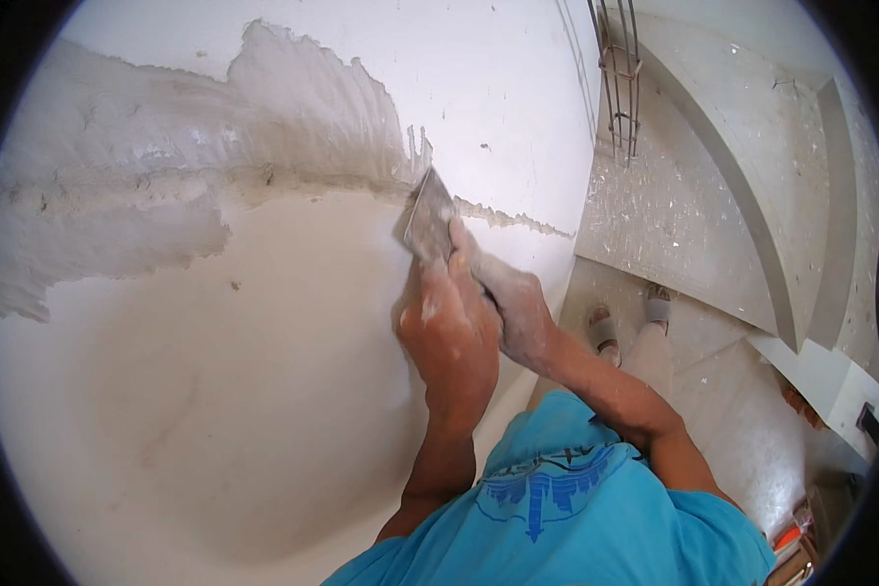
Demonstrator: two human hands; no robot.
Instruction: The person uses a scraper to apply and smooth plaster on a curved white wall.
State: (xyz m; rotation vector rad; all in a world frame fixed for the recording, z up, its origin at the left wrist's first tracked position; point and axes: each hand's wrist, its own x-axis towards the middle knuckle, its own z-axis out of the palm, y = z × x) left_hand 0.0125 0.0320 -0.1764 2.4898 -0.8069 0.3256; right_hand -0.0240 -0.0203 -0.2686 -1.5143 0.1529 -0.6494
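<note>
Both hands come together on a putty knife [430, 217], its flat metal blade laid against the white wall [264, 391]. My left hand [449, 322] is closed around the lower part, which is hidden by the fingers. Pressed beside it, my right hand [520, 305] grips too, one finger stretched along the blade. Whitish dust coats the fingers. The blade's tip meets the right end of a broad patch of grey plaster [293, 107], spread along a rough horizontal seam [293, 181]. Right of the blade, a thin ragged line of plaster [518, 219] runs to the wall's corner.
Steel reinforcing bars [620, 88] stand by the wall's edge at upper right. Behind them are curved, splattered steps [713, 186]. My sandalled feet [658, 305] are on the tiled floor [732, 420]. A white block [820, 386] and an orange object [787, 537] lie at right.
</note>
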